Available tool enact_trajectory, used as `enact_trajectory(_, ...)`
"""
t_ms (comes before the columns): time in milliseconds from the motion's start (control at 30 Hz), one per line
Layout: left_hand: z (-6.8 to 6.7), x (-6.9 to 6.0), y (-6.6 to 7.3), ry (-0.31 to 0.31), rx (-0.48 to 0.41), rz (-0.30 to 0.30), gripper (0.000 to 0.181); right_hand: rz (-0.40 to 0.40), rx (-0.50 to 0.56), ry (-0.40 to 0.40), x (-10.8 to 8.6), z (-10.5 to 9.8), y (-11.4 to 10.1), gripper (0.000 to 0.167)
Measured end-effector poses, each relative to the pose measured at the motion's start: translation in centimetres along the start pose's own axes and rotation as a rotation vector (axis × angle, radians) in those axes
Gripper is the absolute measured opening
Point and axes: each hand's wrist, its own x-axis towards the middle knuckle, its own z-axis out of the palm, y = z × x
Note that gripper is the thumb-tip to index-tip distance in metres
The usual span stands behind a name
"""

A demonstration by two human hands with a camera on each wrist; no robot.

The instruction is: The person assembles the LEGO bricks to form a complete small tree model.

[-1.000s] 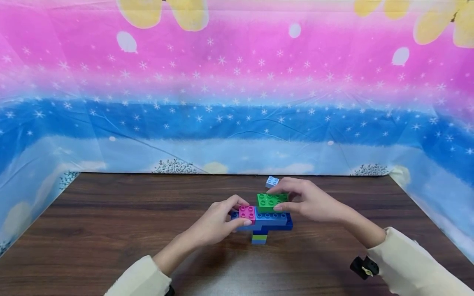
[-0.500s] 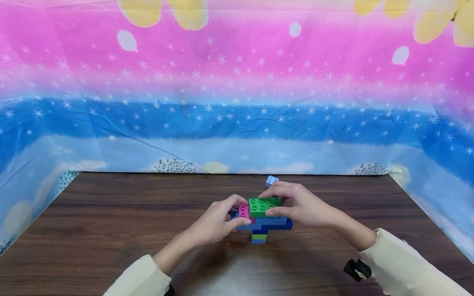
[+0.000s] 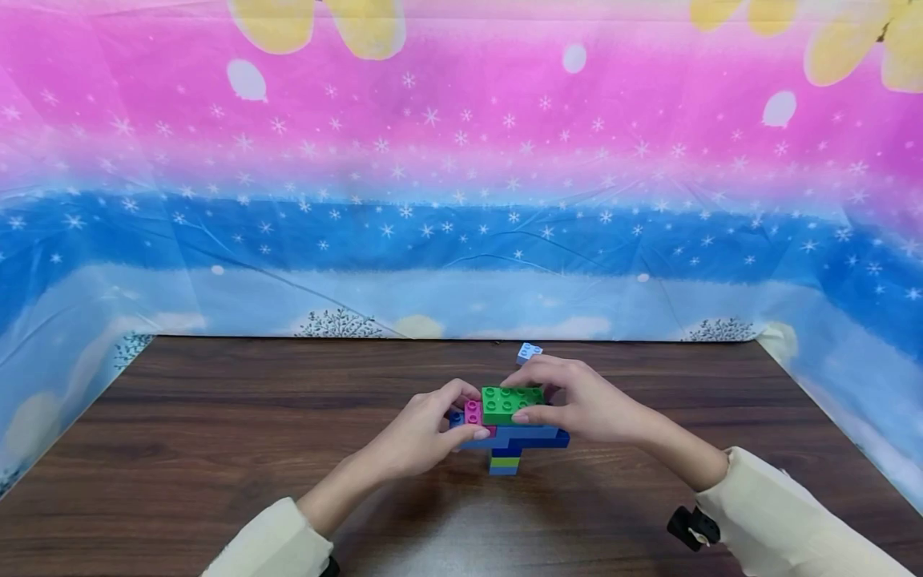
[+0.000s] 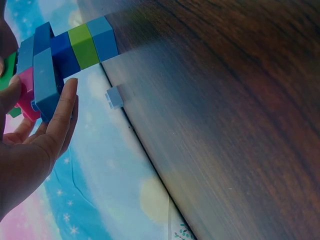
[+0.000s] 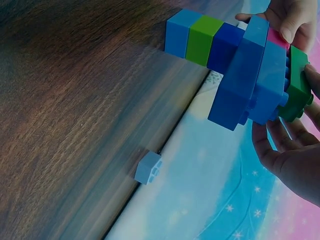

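A toy-brick build stands on the table, with a narrow column holding a lime green brick (image 4: 83,46) under a wider blue top. My left hand (image 3: 414,433) grips the build's left end, thumb and fingers about the pink brick (image 3: 472,412). Between the thumb and fingers of my right hand (image 3: 594,403) is a green brick (image 3: 497,407), studs up. It sits over the light blue brick (image 5: 272,82) and overlaps the pink one. Blue studs show in a narrow gap beneath it in the right wrist view. My right fingers hide its far right part.
A loose pale blue brick (image 3: 530,353) lies near the table's back edge, behind my right hand. Brown wood tabletop (image 3: 238,433) stretches to both sides. A patterned cloth (image 3: 461,240) hangs along the back and sides.
My right hand has carried the green brick leftward and slightly down, so that it now covers part of the pink brick. My left hand has stayed in place.
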Motion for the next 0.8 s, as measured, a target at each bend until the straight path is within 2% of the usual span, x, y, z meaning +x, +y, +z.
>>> enact_trajectory(167, -0.1, -0.03, 0.05, 0.003, 0.001, -0.003, 0.03, -0.007, 0.009, 0.001, 0.09, 0.12, 0.19, 0.032)
enact_trajectory(367, -0.31, -0.06, 0.42, -0.01, -0.036, -0.019, 0.035, 0.0, 0.03, -0.005, 0.14, 0.12, 0.29, 0.031)
enact_trajectory(800, -0.38, 0.09, 0.78, -0.031, -0.021, -0.02, 0.032, 0.024, 0.054, -0.002, -0.31, -0.11, 0.66, 0.032)
